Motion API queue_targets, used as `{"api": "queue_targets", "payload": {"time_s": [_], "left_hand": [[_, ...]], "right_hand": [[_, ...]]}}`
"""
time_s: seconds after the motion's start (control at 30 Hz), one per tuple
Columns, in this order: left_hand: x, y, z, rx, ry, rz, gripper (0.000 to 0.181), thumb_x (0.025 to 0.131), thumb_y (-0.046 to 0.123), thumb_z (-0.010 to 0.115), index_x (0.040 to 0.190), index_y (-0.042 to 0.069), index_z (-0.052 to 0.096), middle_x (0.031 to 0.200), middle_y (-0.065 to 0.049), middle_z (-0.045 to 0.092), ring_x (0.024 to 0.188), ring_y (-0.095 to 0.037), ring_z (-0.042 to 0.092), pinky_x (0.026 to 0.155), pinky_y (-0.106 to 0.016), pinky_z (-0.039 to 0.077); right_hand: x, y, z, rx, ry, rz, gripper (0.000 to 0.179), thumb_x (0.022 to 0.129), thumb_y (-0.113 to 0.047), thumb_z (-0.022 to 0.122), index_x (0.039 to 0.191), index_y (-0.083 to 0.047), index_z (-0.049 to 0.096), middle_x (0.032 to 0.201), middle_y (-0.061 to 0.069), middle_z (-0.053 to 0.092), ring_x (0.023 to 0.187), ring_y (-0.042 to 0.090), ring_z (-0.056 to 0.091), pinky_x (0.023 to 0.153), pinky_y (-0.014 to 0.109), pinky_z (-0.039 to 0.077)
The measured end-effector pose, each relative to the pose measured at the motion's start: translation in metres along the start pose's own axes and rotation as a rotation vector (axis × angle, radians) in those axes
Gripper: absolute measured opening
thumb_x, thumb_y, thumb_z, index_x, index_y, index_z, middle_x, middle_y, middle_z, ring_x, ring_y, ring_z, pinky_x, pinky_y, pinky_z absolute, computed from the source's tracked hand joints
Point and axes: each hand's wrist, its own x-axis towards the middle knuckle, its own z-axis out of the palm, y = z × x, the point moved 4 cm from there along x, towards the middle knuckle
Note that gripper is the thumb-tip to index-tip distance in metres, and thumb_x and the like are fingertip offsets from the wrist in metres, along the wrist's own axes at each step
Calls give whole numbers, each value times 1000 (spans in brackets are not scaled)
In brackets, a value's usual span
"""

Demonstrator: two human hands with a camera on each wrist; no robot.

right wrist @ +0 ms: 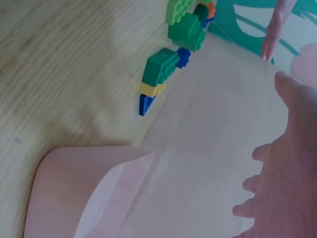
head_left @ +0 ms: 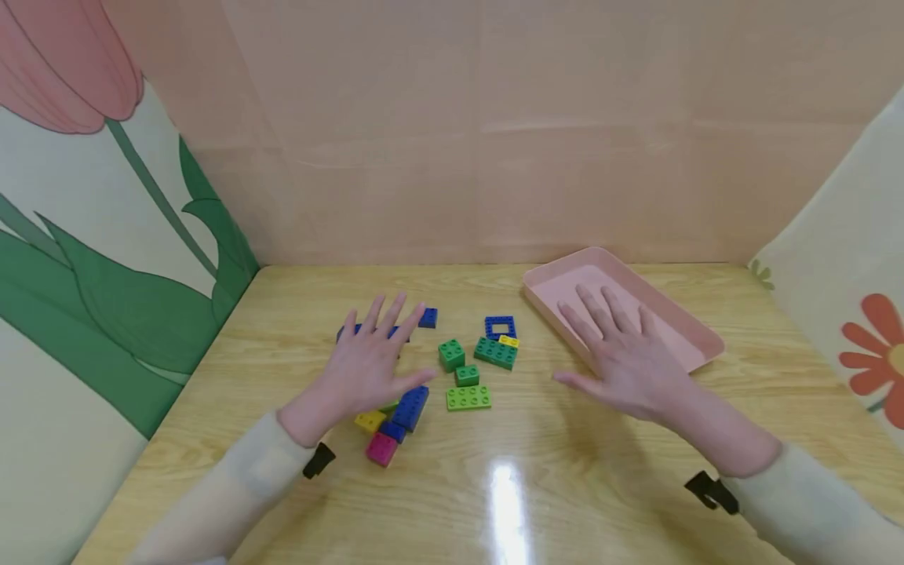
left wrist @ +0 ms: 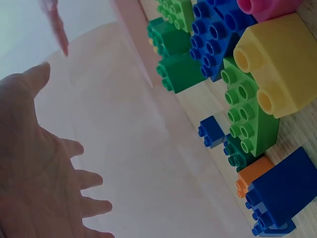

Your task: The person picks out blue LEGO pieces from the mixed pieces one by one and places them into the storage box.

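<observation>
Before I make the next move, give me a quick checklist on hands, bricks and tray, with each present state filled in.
1. Left hand free: ok, fingers spread, holding nothing.
2. Right hand free: ok, also spread, holding nothing.
3. Light-green eight-stud brick in plain sight: ok, studs up, uncovered.
4. Every brick visible from the head view: not ok; the left hand blocks some, and the orange brick shows in the left wrist view only.
5. Pink tray empty: cannot tell; no bricks show inside, but the right hand hides part.
6. Blue frame brick loose from the small yellow brick: cannot tell.
</observation>
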Motion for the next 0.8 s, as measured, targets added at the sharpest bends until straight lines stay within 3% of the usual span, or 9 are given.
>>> {"api": "queue_targets", "payload": {"time_s": [0.33, 0.53, 0.8], "left_hand": [[14, 0, -2, 12, 15, 6, 89, 88, 79, 23, 157, 27, -1, 161, -9, -1, 145, -38, -1, 108, -66, 9], [21, 3, 0, 2, 13, 18, 88, 89, 79, 23, 156, 29, -5, 161, -8, -4, 144, -37, -4, 108, -66, 7], [36, 7, 3, -4, 0, 20, 89, 89, 78, 25, 157, 27, 2, 161, -9, -1, 144, -38, -2, 108, -66, 7]], "right_hand": [[11, 24, 1, -10, -7, 27, 88, 92, -63, 49, 156, -12, 17, 161, 17, 4, 143, 42, 10, 100, 74, 13], [18, 44, 1, -70, -13, 54, 91, 89, -64, 53, 154, -8, 24, 156, 22, 18, 138, 51, 18, 94, 78, 18], [26, 84, 5, -5, -103, 161, 93, 90, -67, 48, 155, -9, 17, 157, 25, 8, 139, 53, 6, 94, 80, 10]]}}
